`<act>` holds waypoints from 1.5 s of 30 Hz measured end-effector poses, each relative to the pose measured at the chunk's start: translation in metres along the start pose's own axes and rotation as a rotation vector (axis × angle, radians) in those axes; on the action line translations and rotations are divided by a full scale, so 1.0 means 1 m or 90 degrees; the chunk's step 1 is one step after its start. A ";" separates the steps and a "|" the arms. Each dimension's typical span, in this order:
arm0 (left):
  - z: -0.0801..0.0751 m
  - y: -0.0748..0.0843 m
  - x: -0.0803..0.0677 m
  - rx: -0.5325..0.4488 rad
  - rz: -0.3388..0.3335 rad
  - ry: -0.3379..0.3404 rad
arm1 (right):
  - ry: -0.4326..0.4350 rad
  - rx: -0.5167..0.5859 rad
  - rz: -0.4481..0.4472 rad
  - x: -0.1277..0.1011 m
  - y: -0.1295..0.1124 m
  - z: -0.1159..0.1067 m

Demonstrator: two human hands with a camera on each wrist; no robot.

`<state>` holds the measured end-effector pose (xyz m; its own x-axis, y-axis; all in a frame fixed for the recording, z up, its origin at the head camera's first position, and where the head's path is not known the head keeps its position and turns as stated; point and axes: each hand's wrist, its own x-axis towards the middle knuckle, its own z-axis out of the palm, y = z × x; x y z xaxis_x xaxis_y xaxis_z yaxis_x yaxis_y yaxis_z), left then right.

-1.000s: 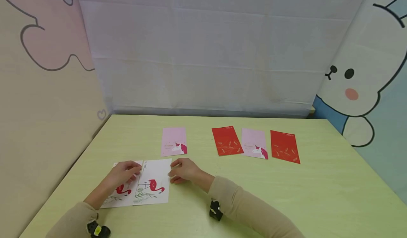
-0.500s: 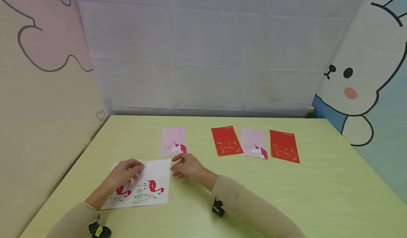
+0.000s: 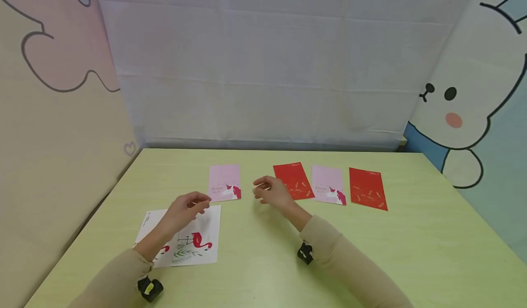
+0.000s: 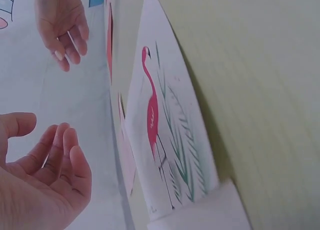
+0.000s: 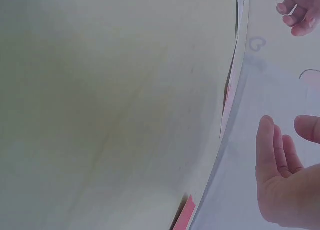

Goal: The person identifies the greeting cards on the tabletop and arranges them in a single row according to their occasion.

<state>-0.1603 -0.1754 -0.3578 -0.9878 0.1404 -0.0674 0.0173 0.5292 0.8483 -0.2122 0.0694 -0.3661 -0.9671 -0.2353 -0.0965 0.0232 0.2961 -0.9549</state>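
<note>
My left hand [image 3: 185,213] hovers over two white flamingo cards lying side by side, fingers loosely bent and holding nothing. Its forearm hides part of the left flamingo card [image 3: 149,223]; the right flamingo card [image 3: 207,221] shows its red bird and green leaves. My right hand [image 3: 275,193] is raised above the table, also with nothing in it, overlapping the corner of a red card [image 3: 293,175]. To the left of that hand lies a pink unicorn card [image 3: 223,177], just past the left fingertips. In the left wrist view the thumb and fingers [image 4: 65,155] stand apart.
Farther right lie a second pink unicorn card [image 3: 327,180], its edge meeting the first red card, and another red card [image 3: 368,189]. A white cloth [image 3: 271,70] hangs behind the table [image 3: 411,244]. Cartoon-painted walls flank both sides.
Both hands have left the flamingo cards and moved away and to the right: the right hand toward the red card, the left hand toward the pink card. The cards stay put.
</note>
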 end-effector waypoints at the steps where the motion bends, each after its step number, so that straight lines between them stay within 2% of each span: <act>1: 0.003 0.003 0.001 -0.007 0.005 -0.004 | 0.008 0.000 0.001 0.000 0.002 -0.004; 8: 0.023 0.016 0.015 -0.053 0.042 -0.034 | 0.052 0.007 0.012 0.000 0.013 -0.026; 21: 0.061 0.035 0.035 -0.118 0.079 -0.096 | 0.098 -0.022 0.030 0.000 0.027 -0.062; 28: 0.079 0.041 0.046 -0.149 0.022 -0.106 | 0.094 -0.025 0.047 -0.001 0.032 -0.080; 35: 0.095 0.043 0.053 -0.211 -0.046 -0.115 | 0.114 -0.029 0.086 0.001 0.039 -0.095; 42: 0.111 0.050 0.060 -0.260 -0.056 -0.120 | 0.138 -0.024 0.109 0.002 0.043 -0.106; 45: 0.118 0.052 0.064 -0.252 -0.059 -0.125 | 0.149 -0.038 0.117 0.002 0.044 -0.111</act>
<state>-0.2042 -0.0403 -0.3804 -0.9334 0.2840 -0.2193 -0.1689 0.1916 0.9668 -0.2415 0.1843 -0.3773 -0.9804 0.0448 -0.1916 0.1945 0.3694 -0.9087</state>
